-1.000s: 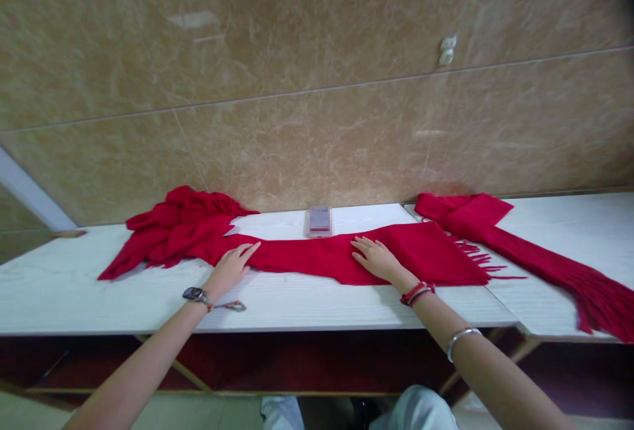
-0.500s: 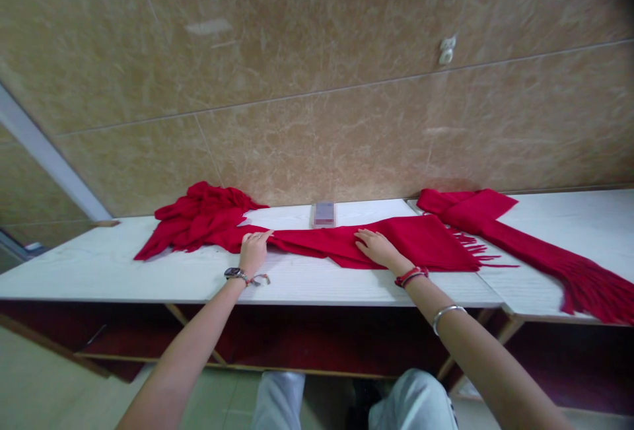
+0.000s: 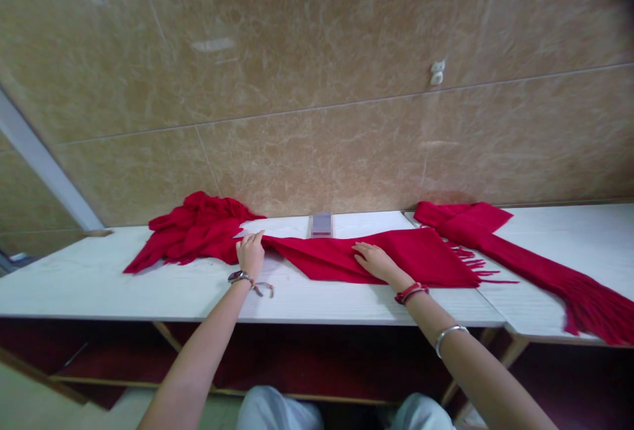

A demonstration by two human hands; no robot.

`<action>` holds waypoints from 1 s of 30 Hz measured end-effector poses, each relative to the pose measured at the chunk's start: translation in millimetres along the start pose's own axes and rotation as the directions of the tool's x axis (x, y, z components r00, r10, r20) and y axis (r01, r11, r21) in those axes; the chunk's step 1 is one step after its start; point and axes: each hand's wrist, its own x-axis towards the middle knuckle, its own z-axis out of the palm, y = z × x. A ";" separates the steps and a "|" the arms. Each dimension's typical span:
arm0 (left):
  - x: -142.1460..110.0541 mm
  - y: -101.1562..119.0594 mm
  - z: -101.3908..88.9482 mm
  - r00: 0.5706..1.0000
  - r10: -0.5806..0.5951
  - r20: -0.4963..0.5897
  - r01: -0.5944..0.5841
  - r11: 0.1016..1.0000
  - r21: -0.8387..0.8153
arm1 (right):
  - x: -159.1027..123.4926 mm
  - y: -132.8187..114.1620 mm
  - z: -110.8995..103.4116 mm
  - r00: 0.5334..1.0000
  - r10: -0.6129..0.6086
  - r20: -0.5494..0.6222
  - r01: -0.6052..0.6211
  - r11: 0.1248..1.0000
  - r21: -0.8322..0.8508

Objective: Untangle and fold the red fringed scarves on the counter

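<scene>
A red fringed scarf (image 3: 421, 255) lies lengthwise along the white tabletop, its right part flat and folded, its fringe pointing right. My left hand (image 3: 251, 253) is closed on the scarf's narrow left stretch, with the cloth pinched between thumb and fingers. Flat on the middle of the scarf rests my right hand (image 3: 374, 261), fingers stretched out over the fabric. Left of my left hand, the red cloth runs into a crumpled heap (image 3: 198, 228); whether it is all one piece I cannot tell.
Another red scarf (image 3: 525, 255) lies folded over itself at the right, fringe at the front edge. A small flat rectangular object (image 3: 321, 225) sits behind the scarf near the tiled wall (image 3: 317, 159). The white tabletop (image 3: 99, 291) has open shelves (image 3: 317, 357) beneath.
The scarf's near edge between my hands has spread wider toward me. My left hand has shifted slightly left, still gripping the cloth. The whole view has tilted up a little.
</scene>
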 end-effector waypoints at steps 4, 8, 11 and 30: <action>-6.3 11.3 2.6 0.994 0.090 -0.061 -0.092 0.995 -0.026 | 0.6 0.9 1.6 1.000 -0.005 0.002 0.005 1.000 -0.011; -31.8 40.9 -9.7 0.882 0.469 0.039 -0.455 0.872 -0.180 | 1.6 3.5 4.9 1.000 -0.015 -0.003 0.015 1.000 -0.011; -44.4 61.7 -19.2 0.643 0.742 0.190 -0.657 0.662 -0.361 | 2.6 6.0 8.3 1.000 -0.022 -0.001 0.022 1.000 -0.009; -21.3 94.5 -9.0 0.936 0.295 0.191 -0.295 0.955 -0.030 | 2.2 7.1 9.1 0.999 -0.029 -0.035 0.029 1.000 -0.009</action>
